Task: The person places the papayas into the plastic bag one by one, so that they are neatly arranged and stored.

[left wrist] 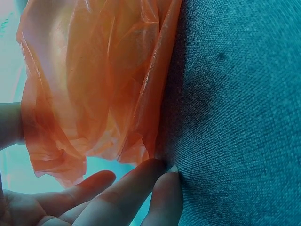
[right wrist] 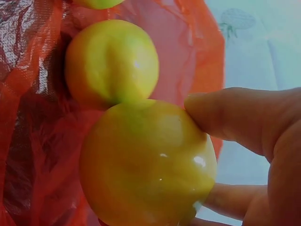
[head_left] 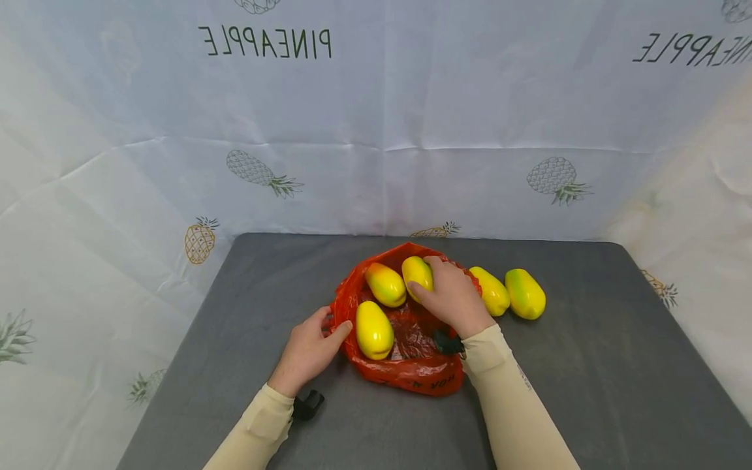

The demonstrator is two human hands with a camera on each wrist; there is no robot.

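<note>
A red plastic bag stands wide open on the table, its mouth facing up. Inside it lie two glossy yellow mangoes, one with an orange blush and another nearer the left rim. My right hand reaches over the bag's right side and grips a third mango between thumb and fingers; in the right wrist view it overlaps the blushed one. My left hand holds the bag's left rim, thumb over the edge and fingers outside, low by the table in the left wrist view.
Two more mangoes lie just right of the bag, one partly behind its rim and one farther right. The grey table reaches back to a white pineapple-print curtain. Each wrist wears a small black camera.
</note>
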